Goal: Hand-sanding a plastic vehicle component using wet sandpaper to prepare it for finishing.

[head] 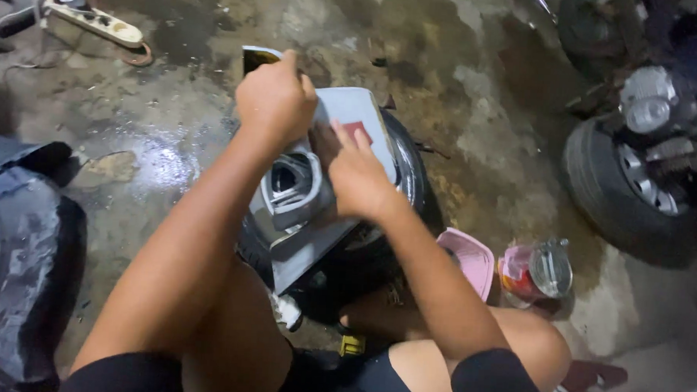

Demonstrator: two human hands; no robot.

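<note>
A concrete floor [476,84], stained and wet in patches, fills the view. On the left lies a big black body panel [14,269], glossy and dusty. At the far right stand a wheel [634,190] with a metal hub and machine parts above it.

In the middle, between the person's knees, a black tyre [407,175] lies flat on the floor. Across it rests a grey panel [343,142], tilted, with a moulded recess near its middle and a small red patch near its far end.

The left hand [274,101] is clenched over the far left edge of the grey panel, gripping a small dark sheet [257,59], perhaps sandpaper, whose corner sticks out beyond the knuckles. The right hand [357,173] lies on the panel just right of the recess, fingers [349,138] stretched toward the red patch, pressing flat and grasping nothing that I can see.

To the right of the tyre, near the right knee, sits a pink lid [470,258], and just beside it a tin [535,272] lying on its side. At the far left a power strip [96,21] lies on the floor with its cable.
</note>
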